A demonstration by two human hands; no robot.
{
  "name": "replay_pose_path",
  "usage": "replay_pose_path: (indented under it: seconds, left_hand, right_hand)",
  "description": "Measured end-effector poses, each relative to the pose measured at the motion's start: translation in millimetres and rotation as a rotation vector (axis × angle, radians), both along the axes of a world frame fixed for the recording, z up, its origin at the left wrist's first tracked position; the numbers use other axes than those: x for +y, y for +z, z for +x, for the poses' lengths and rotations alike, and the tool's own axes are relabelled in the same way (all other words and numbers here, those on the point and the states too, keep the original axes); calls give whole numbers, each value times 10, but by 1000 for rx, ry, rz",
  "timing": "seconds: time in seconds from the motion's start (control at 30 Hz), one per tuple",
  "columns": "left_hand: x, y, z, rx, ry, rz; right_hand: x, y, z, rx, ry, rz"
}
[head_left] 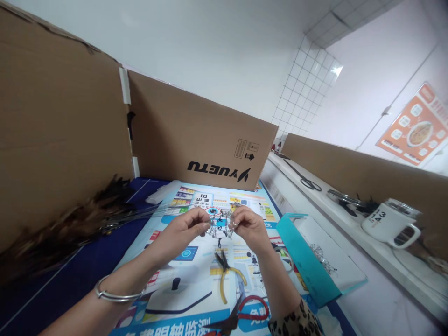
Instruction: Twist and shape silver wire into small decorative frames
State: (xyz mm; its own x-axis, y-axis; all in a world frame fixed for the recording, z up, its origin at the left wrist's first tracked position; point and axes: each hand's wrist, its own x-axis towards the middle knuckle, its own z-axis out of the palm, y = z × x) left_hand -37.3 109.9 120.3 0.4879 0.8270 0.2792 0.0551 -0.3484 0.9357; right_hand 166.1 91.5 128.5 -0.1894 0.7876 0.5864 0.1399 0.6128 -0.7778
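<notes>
Between my two hands stretches a silvery wire ornament (220,225) with small dark parts, held over the printed sheet. My left hand (192,225) pinches its left edge between thumb and fingertips. At the opposite edge, my right hand (249,227) is closed with its fingertips on the same ornament. Just below it on the sheet lie yellow-handled pliers (224,273), jaws pointing away from me. Closer to me is a red-handled cutting tool (240,315), cut off by the frame's bottom edge. A round clear-rimmed item (285,259) shows partly behind my right forearm.
A teal-and-white open box (308,266) with a wire piece (320,256) stands at right. Beyond, a white ledge carries black scissors (308,182) and a mug (388,224). Brown feathers (87,210) with wire stems lie left. Cardboard panels (196,130) wall the table.
</notes>
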Motion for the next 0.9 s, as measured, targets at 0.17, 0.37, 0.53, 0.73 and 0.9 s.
replay_pose_path:
  seconds: [0.17, 0.37, 0.53, 0.73, 0.9]
  left_hand:
    - [32, -5, -25, -30, -36, -12]
    - [62, -136, 37, -141, -115, -89]
    - [109, -190, 36, -149, -241, -139]
    - [229, -284, -36, -270, -381, -311]
    - [264, -426, 48, -433, -282, -456]
  right_hand:
    - [-82, 123, 61, -101, -44, 69]
    - [-153, 207, 54, -184, -53, 116]
    - [-180, 267, 98, -253, -37, 121]
    - [-157, 249, 164, -244, 3, 83]
    - [-138, 207, 163, -189, 34, 29]
